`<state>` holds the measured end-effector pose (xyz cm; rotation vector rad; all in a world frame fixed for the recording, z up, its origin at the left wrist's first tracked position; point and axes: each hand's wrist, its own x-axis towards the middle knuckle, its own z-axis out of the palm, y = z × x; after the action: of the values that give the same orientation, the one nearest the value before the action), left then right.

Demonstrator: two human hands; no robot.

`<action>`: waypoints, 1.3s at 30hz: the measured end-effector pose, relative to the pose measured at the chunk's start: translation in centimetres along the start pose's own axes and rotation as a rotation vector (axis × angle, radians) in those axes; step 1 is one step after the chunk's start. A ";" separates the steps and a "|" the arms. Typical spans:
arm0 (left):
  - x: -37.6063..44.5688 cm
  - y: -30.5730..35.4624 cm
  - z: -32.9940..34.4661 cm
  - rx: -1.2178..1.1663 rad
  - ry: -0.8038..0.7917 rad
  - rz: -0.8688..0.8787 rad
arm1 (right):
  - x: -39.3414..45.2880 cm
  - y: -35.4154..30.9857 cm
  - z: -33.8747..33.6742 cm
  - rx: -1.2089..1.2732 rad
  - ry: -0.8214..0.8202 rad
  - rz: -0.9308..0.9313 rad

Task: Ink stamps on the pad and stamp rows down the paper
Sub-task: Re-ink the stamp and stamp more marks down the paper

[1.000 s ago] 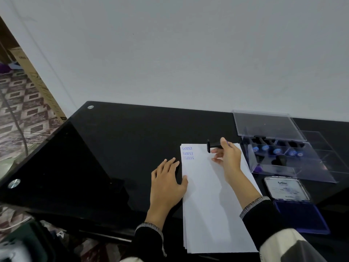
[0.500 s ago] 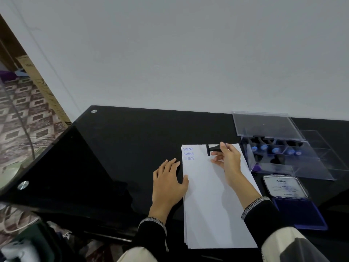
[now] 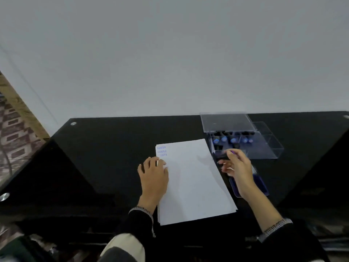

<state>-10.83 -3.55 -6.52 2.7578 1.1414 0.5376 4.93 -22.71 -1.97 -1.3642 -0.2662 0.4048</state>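
Pressing flat on the left edge of the paper (image 3: 190, 178), the left hand (image 3: 154, 173) lies open with fingers spread, just below three blue printed rows at the sheet's top left corner. The right hand (image 3: 237, 168) is closed around a black stamp (image 3: 222, 156), held off the sheet's right edge, above the blue ink pad (image 3: 261, 183) that sits on the black tabletop (image 3: 105, 148). Beyond the pad, toward the tabletop's far edge, a clear plastic box (image 3: 264, 146) with its lid raised holds more stamps.
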 end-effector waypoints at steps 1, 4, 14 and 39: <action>-0.4 1.4 0.0 -0.079 0.009 0.011 | -0.3 -0.1 -1.2 -0.019 0.028 -0.001; -1.7 5.7 0.2 -0.430 -0.058 0.149 | -1.0 -0.1 -4.7 -0.156 0.077 -0.031; -6.0 12.2 3.1 -0.546 -0.281 0.401 | -1.9 1.1 -9.8 -0.760 0.069 -0.237; -6.2 12.0 4.6 -0.501 -0.293 0.418 | -2.1 3.2 -8.2 -1.275 -0.061 -0.480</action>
<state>-5.23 -16.31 -9.72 2.5046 0.3067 0.3708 6.02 -30.44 -6.55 -2.4319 -0.9878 -0.2081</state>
